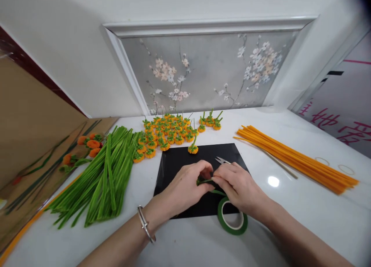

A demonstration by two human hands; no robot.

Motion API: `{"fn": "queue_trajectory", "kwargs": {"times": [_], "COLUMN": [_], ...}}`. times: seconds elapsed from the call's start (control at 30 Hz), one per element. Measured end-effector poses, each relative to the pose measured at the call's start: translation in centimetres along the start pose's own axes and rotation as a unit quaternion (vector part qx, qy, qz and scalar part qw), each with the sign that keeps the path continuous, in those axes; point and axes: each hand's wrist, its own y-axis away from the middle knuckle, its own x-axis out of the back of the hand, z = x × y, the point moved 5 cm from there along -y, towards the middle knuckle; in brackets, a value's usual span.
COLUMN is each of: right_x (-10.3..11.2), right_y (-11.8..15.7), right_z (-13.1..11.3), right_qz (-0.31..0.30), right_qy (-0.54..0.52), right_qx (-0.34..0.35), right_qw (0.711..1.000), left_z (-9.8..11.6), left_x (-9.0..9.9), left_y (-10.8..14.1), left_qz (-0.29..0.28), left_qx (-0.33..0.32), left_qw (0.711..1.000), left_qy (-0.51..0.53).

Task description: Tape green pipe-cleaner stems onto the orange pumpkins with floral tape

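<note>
Over the black mat (pixel 171 162), my left hand (pixel 189 183) is curled round a small green piece, mostly hidden by the fingers. My right hand (pixel 239 183) meets it from the right, its thumb and fingers pinching green tape near the same piece. The tape runs down to a green tape roll (pixel 244 224) at the mat's lower right edge. Small scissors (pixel 222 160) lie on the mat behind my right hand, partly covered by it. One orange flower with a green stem (pixel 193 148) stands at the mat's back edge.
Many green fuzzy stems (pixel 110 178) lie at the left, beside orange flowers on brown card (pixel 93 144). Several small orange flowers (pixel 165 133) cluster behind the mat, with a few more (pixel 216 124) to their right. A bundle of orange stems (pixel 295 158) lies on the right.
</note>
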Motion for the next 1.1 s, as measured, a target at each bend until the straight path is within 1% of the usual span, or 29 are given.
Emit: {"fn": "queue_trajectory", "kwargs": {"times": [0.13,0.23,0.37,0.5,0.67,0.77,0.93,1.1], "right_x": [0.0,0.0,-0.1,-0.2,-0.7,-0.8,-0.3,-0.2], "right_y": [0.1,0.1,0.1,0.1,0.3,0.3,0.2,0.1], "right_z": [0.4,0.4,0.2,-0.1,-0.3,-0.3,-0.4,-0.3], "right_qz": [0.01,0.018,0.022,0.019,-0.02,-0.036,-0.014,0.011], "right_qy": [0.009,0.036,0.086,0.109,0.13,0.139,0.134,0.141], "right_qx": [-0.012,0.007,0.059,0.098,0.122,0.128,0.124,0.124], "right_qw": [1.0,0.999,0.994,0.989,0.984,0.981,0.983,0.982], "left_z": [-0.1,-0.2,-0.1,0.3,0.4,0.4,0.9,1.1], "left_x": [0.2,0.2,0.0,0.0,0.0,0.1,0.6,0.5], "left_y": [-0.2,-0.3,-0.3,-0.1,0.1,0.2,0.2,0.1], "left_qz": [0.045,0.054,0.028,0.001,-0.047,-0.058,-0.019,0.001], "left_qx": [-0.009,-0.017,-0.035,-0.05,-0.04,-0.03,-0.056,-0.088], "left_qw": [0.998,0.995,0.991,0.985,0.976,0.973,0.979,0.976], "left_qy": [-0.045,-0.079,-0.125,-0.162,-0.211,-0.222,-0.195,-0.198]}}
